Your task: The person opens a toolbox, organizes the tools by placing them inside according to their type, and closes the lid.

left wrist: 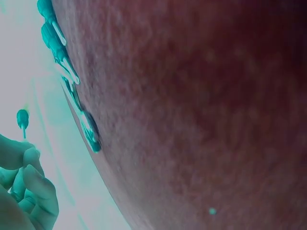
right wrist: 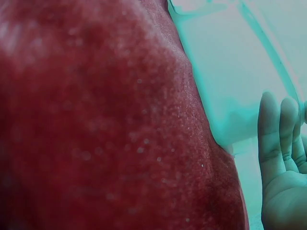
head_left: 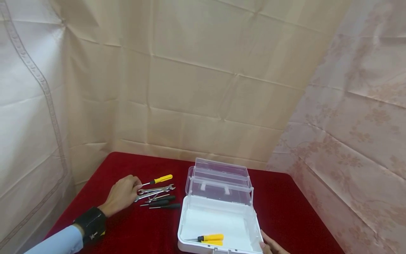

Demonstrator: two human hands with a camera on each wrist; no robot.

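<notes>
My left hand (head_left: 122,194) pinches the metal shaft of a yellow-handled screwdriver (head_left: 163,179) at the table's left side. Its handle points away to the right, and the left wrist view shows it beyond the fingertips. Just below that hand lie silver wrenches (head_left: 155,191) and several black-handled screwdrivers (head_left: 165,202). A white toolbox (head_left: 219,210) stands with its clear lid (head_left: 219,180) raised; two yellow-handled screwdrivers (head_left: 213,237) lie inside near the front. My right hand (head_left: 272,245) rests against the box's right front side, its visible fingers straight in the right wrist view.
Red cloth (head_left: 291,208) covers the table. A beige curtain (head_left: 196,88) hangs behind it, with a pale patterned curtain (head_left: 358,141) on the right and a white one (head_left: 28,123) on the left.
</notes>
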